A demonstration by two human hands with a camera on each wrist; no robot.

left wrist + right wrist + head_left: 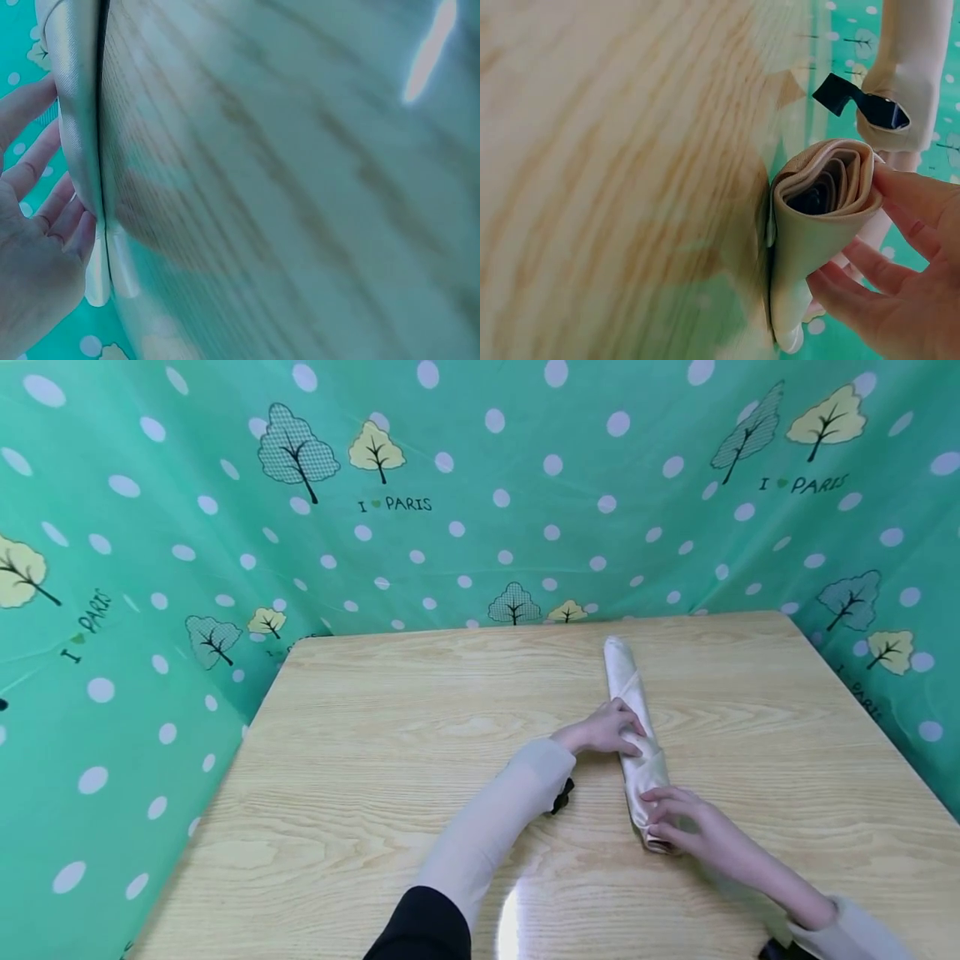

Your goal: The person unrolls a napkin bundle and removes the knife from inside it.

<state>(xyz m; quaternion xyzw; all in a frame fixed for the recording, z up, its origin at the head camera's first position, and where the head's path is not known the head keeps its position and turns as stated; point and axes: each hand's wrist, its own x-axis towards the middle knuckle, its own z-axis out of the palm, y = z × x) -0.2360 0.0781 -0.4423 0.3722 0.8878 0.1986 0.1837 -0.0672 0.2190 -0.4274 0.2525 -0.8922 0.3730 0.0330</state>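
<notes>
Nearest you, your right grip (701, 831) rests with fingers loosely spread on the near end of a satiny cream fabric roll (624, 672); farther along, your left grip (603, 731) lies relaxed across its middle, neither clasping it. Rolling looks nearly done; any remaining finishing can't be told. The wood-grain surface (412, 735) offers wide room leftward, less rightward; the roll's far end nears the back edge, before a polka-dot curtain (480, 464).

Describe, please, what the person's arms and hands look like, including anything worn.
The left hand and right hand are bare. The left sleeve is pale, with black fabric farther up; the right sleeve is pale too. A small black piece shows near the end of each sleeve.
</notes>
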